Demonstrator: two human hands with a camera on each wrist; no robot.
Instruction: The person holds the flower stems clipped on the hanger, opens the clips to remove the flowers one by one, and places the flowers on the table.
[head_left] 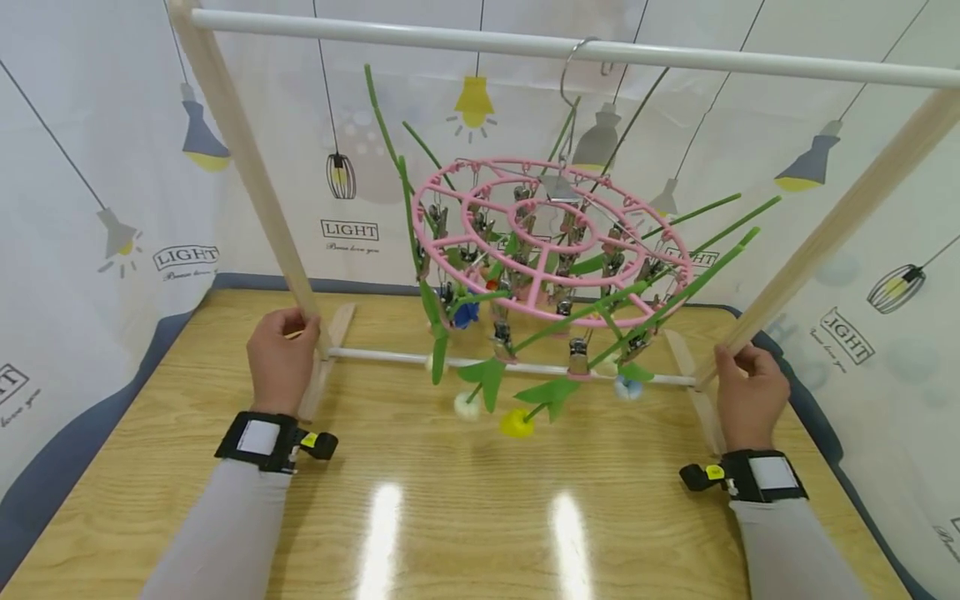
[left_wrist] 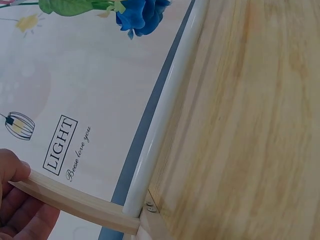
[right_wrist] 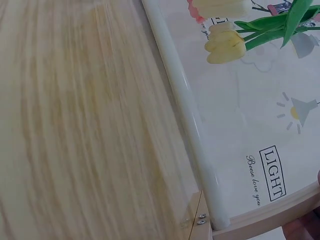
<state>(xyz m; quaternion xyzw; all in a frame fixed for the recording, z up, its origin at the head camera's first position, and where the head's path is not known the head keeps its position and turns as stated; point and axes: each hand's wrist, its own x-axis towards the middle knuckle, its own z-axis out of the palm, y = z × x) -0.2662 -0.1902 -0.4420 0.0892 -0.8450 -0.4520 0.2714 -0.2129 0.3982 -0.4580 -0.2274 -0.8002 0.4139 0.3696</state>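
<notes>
A wooden rack with a white top bar [head_left: 420, 35] stands on the table. My left hand [head_left: 282, 360] pinches its left wooden post [head_left: 251, 167] low down, thumb on one side and fingers on the other in the left wrist view. On the other side my right hand [head_left: 752, 392] grips the right wooden post [head_left: 847, 217] near its base; only a bit of that hand shows in the right wrist view. From the top bar hangs a pink round clip hanger [head_left: 536, 287] on a metal hook [head_left: 573, 71]. Its clips hold several artificial flowers head down, among them a yellow one [head_left: 517, 422] and a blue one [left_wrist: 140, 17].
A white lower bar [head_left: 390, 357] joins the posts just above the wooden table [head_left: 465, 500]. Wooden feet [head_left: 341, 325] run front to back under each post. Behind stands a white cloth [head_left: 420, 242] printed with lamps and the word LIGHT.
</notes>
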